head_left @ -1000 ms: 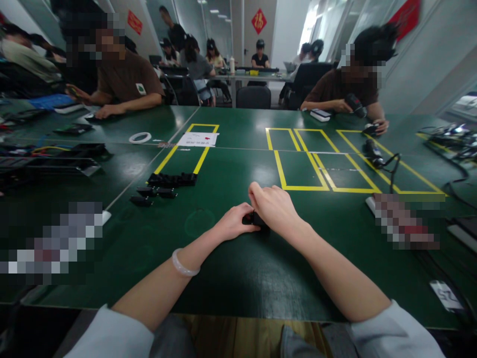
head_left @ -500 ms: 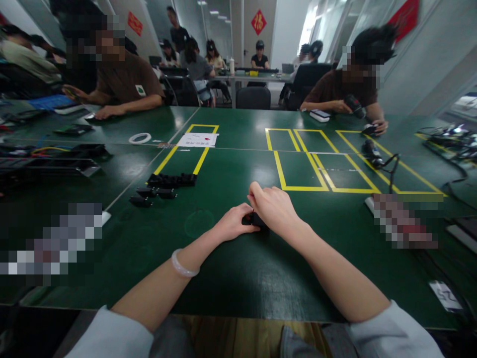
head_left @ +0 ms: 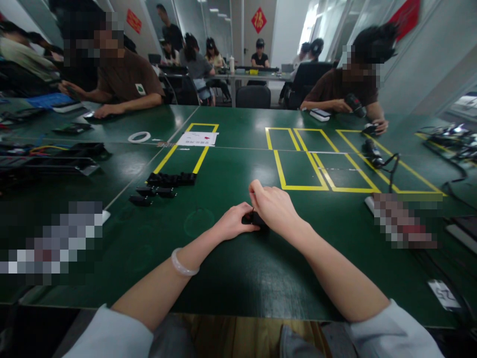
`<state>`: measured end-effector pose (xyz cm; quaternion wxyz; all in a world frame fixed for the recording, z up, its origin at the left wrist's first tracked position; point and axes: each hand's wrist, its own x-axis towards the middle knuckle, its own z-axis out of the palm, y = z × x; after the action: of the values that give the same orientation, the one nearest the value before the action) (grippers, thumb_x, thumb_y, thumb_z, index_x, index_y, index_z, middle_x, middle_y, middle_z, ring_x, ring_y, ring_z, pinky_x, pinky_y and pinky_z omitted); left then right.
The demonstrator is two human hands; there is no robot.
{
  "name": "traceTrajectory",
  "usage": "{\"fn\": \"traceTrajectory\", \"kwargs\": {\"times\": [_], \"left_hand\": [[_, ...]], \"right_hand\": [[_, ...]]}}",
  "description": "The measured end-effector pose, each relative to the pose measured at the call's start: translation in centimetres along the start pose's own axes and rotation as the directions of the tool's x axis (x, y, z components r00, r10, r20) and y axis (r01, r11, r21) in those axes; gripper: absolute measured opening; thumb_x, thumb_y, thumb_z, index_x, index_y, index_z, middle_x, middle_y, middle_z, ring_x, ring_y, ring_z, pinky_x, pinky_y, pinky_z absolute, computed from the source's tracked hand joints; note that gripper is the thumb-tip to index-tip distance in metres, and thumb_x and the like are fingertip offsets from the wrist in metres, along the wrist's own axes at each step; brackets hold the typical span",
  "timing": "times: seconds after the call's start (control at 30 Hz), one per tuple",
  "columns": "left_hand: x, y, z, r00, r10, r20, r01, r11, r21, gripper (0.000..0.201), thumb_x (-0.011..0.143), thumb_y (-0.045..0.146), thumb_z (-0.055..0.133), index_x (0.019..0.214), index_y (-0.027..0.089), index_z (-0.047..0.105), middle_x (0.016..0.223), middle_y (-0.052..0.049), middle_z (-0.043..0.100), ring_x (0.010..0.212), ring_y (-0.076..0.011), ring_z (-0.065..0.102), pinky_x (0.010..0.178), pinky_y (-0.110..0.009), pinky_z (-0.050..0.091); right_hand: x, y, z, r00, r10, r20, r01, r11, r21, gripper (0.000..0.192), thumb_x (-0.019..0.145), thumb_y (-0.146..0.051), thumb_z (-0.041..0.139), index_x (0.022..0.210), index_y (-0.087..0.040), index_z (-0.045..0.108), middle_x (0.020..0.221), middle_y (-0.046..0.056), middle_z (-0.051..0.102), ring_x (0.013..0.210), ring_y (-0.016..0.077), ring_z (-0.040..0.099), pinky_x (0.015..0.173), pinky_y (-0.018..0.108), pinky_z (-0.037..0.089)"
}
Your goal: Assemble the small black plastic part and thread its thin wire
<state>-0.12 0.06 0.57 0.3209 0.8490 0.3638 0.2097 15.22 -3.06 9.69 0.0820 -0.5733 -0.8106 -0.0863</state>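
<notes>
On the green table (head_left: pixel 223 278) in front of me lies a small black part (head_left: pixel 258 220), mostly covered by my hands. My left hand (head_left: pixel 234 222), with a pale bracelet at the wrist, grips it between thumb and fingers from the left side. Just above and to the right, my right hand (head_left: pixel 276 208) is closed with its fingers curled in. What it holds, if anything, is hidden behind the fingers. Further left sit several small black blocks (head_left: pixel 142 200) beside a longer black piece (head_left: pixel 177 179).
Yellow tape outlines (head_left: pixel 303 188) mark the table ahead. A white paper (head_left: pixel 197 138) and a tape roll (head_left: pixel 139 136) lie further left. A power tool (head_left: pixel 373 153) with a cable rests at the right. Across the table, one person holds a drill (head_left: pixel 354 105); another sits at the left.
My hands and the black part stay almost in place. The person across at the left has shifted a hand slightly, and a standing person at the back has moved left.
</notes>
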Motion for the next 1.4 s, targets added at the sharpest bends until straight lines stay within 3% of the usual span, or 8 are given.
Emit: {"fn": "traceTrajectory", "kwargs": {"times": [0.13, 0.3, 0.63, 0.93, 1.4], "left_hand": [[0.02, -0.06, 0.02, 1.000, -0.003, 0.004, 0.003, 1.000, 0.005, 0.037, 0.074, 0.039, 0.073, 0.101, 0.017, 0.062, 0.097, -0.005, 0.063, 0.088, -0.0228, 0.060, 0.080, -0.033, 0.047], [0.03, 0.00, 0.04, 1.000, 0.002, 0.005, -0.002, 1.000, 0.003, 0.037, 0.073, 0.036, 0.073, 0.103, 0.018, 0.062, 0.097, -0.005, 0.063, 0.089, -0.0224, 0.060, 0.080, -0.033, 0.047], [-0.03, 0.13, -0.08, 1.000, 0.006, -0.004, -0.006, 1.000, -0.030, 0.036, 0.074, 0.037, 0.072, 0.101, 0.017, 0.062, 0.096, -0.005, 0.064, 0.087, -0.0222, 0.060, 0.079, -0.033, 0.047], [0.00, 0.23, -0.04, 1.000, -0.007, 0.003, 0.007, 1.000, -0.014, 0.039, 0.074, 0.037, 0.073, 0.106, 0.017, 0.061, 0.098, -0.006, 0.064, 0.086, -0.0223, 0.060, 0.077, -0.032, 0.047], [-0.04, 0.18, 0.06, 1.000, -0.011, -0.014, 0.011, 1.000, 0.016, 0.036, 0.073, 0.038, 0.073, 0.101, 0.018, 0.061, 0.096, -0.005, 0.064, 0.088, -0.0233, 0.060, 0.077, -0.033, 0.048]], "right_hand": [[-0.17, -0.06, -0.24, 1.000, -0.008, -0.024, 0.009, 0.999, 0.038, 0.020, 0.094, -0.023, 0.029, 0.101, -0.019, 0.048, 0.079, 0.002, 0.068, 0.067, 0.0149, 0.062, 0.056, 0.027, 0.024], [-0.02, -0.03, -0.07, 1.000, -0.023, -0.010, 0.023, 1.000, -0.009, 0.026, 0.097, -0.034, 0.027, 0.099, -0.021, 0.049, 0.076, 0.003, 0.069, 0.068, 0.0159, 0.062, 0.057, 0.027, 0.023], [-0.08, -0.14, 0.33, 0.995, -0.034, -0.091, 0.034, 0.999, -0.005, 0.019, 0.092, -0.020, 0.032, 0.100, -0.019, 0.049, 0.079, 0.002, 0.067, 0.067, 0.0148, 0.060, 0.059, 0.028, 0.025], [-0.05, -0.08, 0.49, 0.993, -0.074, -0.088, 0.070, 0.996, -0.052, 0.024, 0.097, -0.028, 0.029, 0.093, -0.019, 0.051, 0.069, 0.003, 0.067, 0.061, 0.0141, 0.059, 0.059, 0.028, 0.021], [-0.06, 0.01, 0.51, 0.996, -0.063, -0.070, 0.058, 0.996, -0.072, 0.030, 0.098, -0.033, 0.027, 0.091, -0.019, 0.052, 0.069, 0.004, 0.068, 0.063, 0.0150, 0.061, 0.061, 0.028, 0.022]]}}
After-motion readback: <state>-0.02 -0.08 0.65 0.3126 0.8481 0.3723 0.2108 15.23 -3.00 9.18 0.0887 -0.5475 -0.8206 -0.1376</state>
